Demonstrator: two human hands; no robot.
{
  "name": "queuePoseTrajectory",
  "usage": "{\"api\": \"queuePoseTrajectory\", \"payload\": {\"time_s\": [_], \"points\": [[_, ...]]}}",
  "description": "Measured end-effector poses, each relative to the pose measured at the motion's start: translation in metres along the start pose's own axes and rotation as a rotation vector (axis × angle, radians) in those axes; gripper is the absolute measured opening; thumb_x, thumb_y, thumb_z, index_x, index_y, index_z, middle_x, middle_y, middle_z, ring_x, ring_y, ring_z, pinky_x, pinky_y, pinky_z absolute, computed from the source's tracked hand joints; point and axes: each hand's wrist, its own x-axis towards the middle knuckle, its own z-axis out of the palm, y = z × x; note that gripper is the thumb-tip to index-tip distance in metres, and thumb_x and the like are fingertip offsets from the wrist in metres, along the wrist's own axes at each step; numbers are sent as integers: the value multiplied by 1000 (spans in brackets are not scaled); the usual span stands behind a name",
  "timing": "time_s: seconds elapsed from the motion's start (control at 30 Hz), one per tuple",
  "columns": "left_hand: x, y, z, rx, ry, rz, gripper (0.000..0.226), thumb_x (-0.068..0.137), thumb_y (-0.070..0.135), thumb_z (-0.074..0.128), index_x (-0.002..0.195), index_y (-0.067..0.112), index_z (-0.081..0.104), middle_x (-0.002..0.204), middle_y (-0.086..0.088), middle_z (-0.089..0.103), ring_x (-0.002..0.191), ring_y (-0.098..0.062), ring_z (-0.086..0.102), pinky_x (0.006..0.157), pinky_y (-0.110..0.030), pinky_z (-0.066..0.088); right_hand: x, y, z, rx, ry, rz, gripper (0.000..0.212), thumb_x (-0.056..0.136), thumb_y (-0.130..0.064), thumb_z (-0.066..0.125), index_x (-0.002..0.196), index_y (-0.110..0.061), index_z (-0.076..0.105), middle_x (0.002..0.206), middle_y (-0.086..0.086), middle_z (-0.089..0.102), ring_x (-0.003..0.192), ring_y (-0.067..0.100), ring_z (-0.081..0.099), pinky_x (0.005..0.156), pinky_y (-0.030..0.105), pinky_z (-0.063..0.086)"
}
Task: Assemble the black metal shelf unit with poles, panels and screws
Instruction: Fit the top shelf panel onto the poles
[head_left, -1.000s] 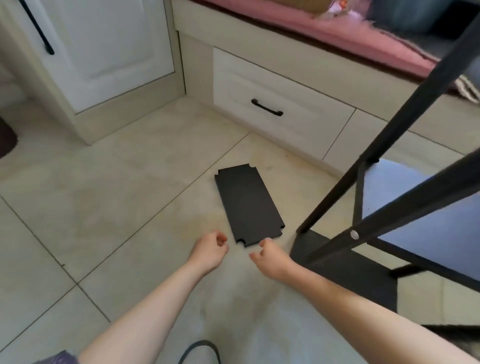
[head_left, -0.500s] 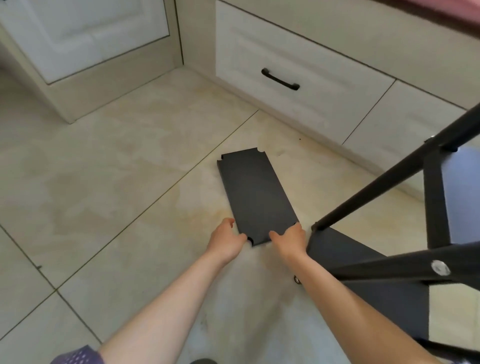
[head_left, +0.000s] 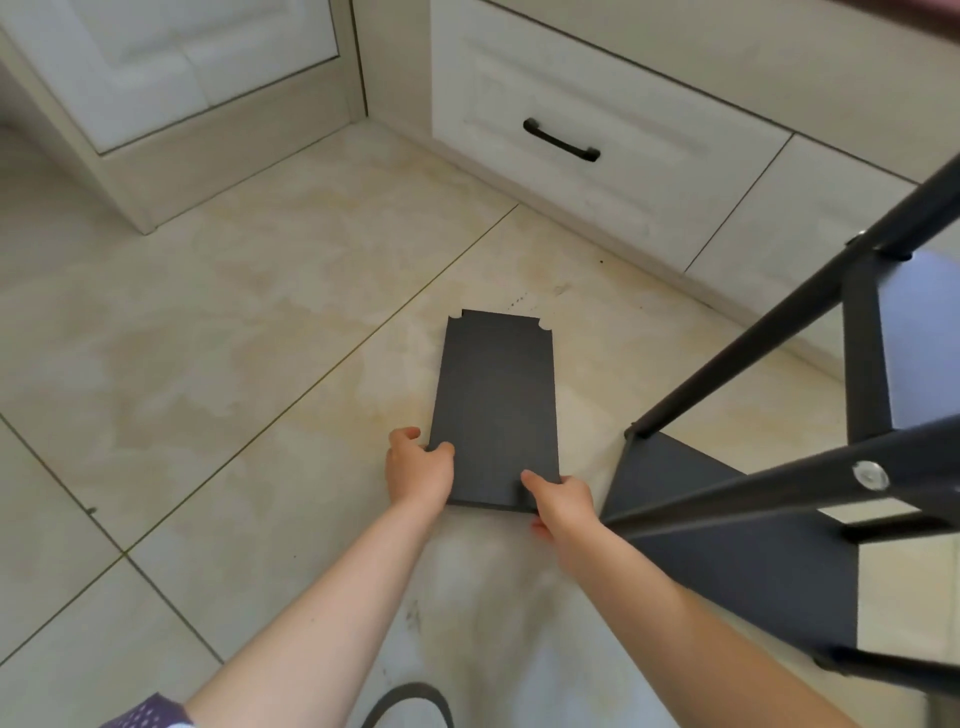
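A black rectangular shelf panel (head_left: 497, 400) with notched corners is tilted up at its near end over the tiled floor. My left hand (head_left: 420, 470) grips its near left corner, thumb on top. My right hand (head_left: 560, 501) grips the near right corner, thumb on top too. To the right stands the partly built black shelf unit: slanting black poles (head_left: 769, 332), a lower panel (head_left: 727, 566) fixed between them, and a silver screw (head_left: 870, 475) in the nearest pole.
White cabinets with a black drawer handle (head_left: 561, 141) line the far side. A tall white cupboard (head_left: 171, 67) stands at the far left. Beige floor tiles (head_left: 208, 322) stretch to the left. A dark curved strap (head_left: 410, 701) lies at the bottom edge.
Both hands reached the loose panel, closed on its near corners and lifted the near end. The panel has swung from slanted to pointing straight away from me.
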Motion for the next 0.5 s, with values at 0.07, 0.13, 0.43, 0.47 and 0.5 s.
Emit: {"api": "queuePoseTrajectory", "payload": {"time_s": [0.07,0.13,0.43,0.47,0.5], "points": [[1,0,-7,-64,-2,-22,44,95,15,60,136,8,45,118,-10,62,108,-34,61,98,-43,50,-8,2,-5,39,-14,12,29,95,-29,62,115,-10,53,91,0,56,93,26,57,87,41,55],[4,0,-17,-112,-21,-51,40,96,21,65,131,8,51,114,-8,63,103,-32,62,95,-46,53,-18,0,-12,77,-40,49,25,97,-32,61,108,-12,51,91,-1,53,103,27,54,86,41,55],[-18,8,-74,-266,-299,-119,32,92,19,73,117,1,63,101,-10,71,83,-20,67,62,-30,55,-71,-24,-20,445,-292,88,22,103,-11,49,117,6,48,119,23,60,101,37,65,72,48,58],[-24,11,-79,-293,-317,-143,30,93,18,72,116,1,63,100,-10,71,83,-20,67,61,-30,56,-78,-29,-22,458,-309,69,26,103,-10,48,122,8,45,122,24,58,102,38,65,72,48,58],[-31,14,-84,-332,-333,-166,28,93,16,71,116,0,64,101,-10,72,82,-20,68,60,-30,57,-86,-35,-24,453,-320,43,29,103,-9,48,126,8,42,125,25,56,104,40,65,72,49,58]]}}
